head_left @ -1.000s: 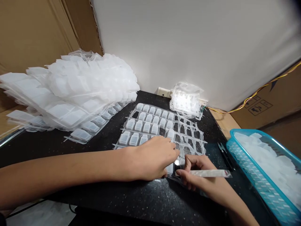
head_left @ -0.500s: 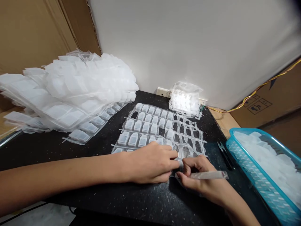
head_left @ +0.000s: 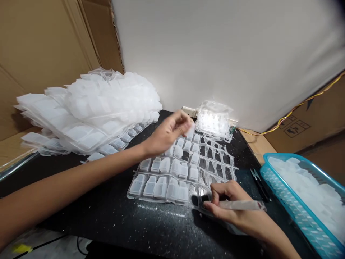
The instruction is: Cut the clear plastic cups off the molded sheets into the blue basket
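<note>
— Finding the moulded sheet [head_left: 137, 185] where?
— Lying flat on the dark surface [head_left: 151, 233]; probably handling light, bendy and tearable, so favouring its outer rim for holding.
— And gripping?
— Pinching a slim tool [head_left: 242, 205] in the right grip [head_left: 238, 219], hiding its tip; clamping the left grip [head_left: 164, 135] on a pale piece [head_left: 191, 131], apparently, blurring too much for reading its shape.

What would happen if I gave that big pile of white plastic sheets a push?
The pile would probably slide apart instead of moving as one block, since its layers look loose and uneven. It may be light for its size, because the sheets look thin. The edges sticking out could bend a little.
</note>
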Tool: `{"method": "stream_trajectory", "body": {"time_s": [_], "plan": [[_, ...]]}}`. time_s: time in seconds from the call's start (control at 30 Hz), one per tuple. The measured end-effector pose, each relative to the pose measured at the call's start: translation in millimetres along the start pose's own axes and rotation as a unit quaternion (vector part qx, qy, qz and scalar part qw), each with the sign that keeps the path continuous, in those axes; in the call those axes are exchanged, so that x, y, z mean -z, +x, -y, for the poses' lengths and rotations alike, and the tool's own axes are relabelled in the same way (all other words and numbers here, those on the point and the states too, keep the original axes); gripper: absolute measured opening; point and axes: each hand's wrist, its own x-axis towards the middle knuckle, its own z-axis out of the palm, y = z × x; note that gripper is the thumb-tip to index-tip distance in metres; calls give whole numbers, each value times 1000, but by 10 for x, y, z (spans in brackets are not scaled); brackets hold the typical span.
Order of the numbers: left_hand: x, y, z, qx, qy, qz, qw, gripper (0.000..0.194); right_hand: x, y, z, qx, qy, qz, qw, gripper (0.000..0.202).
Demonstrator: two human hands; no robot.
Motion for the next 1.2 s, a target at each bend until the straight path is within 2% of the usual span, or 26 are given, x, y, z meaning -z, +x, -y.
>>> {"method": "stream_trajectory", "body": {"time_s": [0.07, 0.13, 0.2, 0.27, 0.3, 0.47, 0.6, 0.63, 0.67, 0.7, 0.73, 0.8, 0.83, 0.9, 0.97, 1.0, 1.07, 1.13, 1.2], "plan": [[-61, -52, 63, -18, 144, 122, 982, 16, 32, 41, -2, 11, 39, -36, 999, 37], [-160, -120, 151, -71, 263, 224, 936, 14, 47, 98, -25, 0, 85, -75, 994, 38], [-247, -178, 236, -149, 349, 278, 882, 11, 42, 155, -59, -13, 109, -100, 989, 38], [-291, -215, 293, -201, 391, 299, 847, 10, 21, 197, -97, -13, 113, -103, 988, 37], [-298, -227, 309, -213, 400, 300, 839, 11, 7, 211, -116, -9, 112, -102, 988, 37], [-302, -259, 295, -225, 430, 310, 818, 14, -43, 249, -180, 3, 108, -90, 990, 34], [-359, -285, 295, -230, 475, 320, 787, 13, -31, 282, -133, -2, 29, -88, 996, 34], [-368, -288, 309, -225, 462, 322, 795, 15, -22, 291, -109, -5, 11, -84, 996, 33], [-371, -286, 328, -208, 430, 319, 818, 16, -11, 301, -85, -8, -2, -77, 997, 32], [-366, -277, 348, -174, 378, 306, 856, 15, 0, 310, -62, -10, -9, -69, 998, 31], [-352, -259, 367, -126, 310, 277, 901, 12, 9, 317, -44, -13, -14, -59, 998, 31], [-305, -193, 389, -18, 147, 171, 974, 7, 21, 329, -20, -20, -20, -46, 999, 31], [-274, -147, 389, 22, 69, 103, 992, 10, 22, 333, -13, -21, -22, -43, 999, 30], [-203, -43, 366, 54, -56, -11, 997, 14, 16, 336, -4, -19, -23, -45, 999, 29], [-129, 51, 322, 43, -120, -73, 989, 17, 9, 333, 8, -8, -26, -54, 998, 29], [-94, 85, 299, 29, -118, -82, 989, 17, 10, 330, 17, -2, -29, -56, 998, 28], [-40, 117, 263, 4, -32, -52, 998, 17, 32, 329, 34, 5, -25, -55, 998, 28], [-26, 107, 260, -17, 114, 23, 993, 17, 84, 345, 39, 9, 6, -62, 998, 29], [-61, 81, 295, -54, 257, 118, 958, 16, 153, 388, 21, 23, 49, -93, 994, 31]]}}
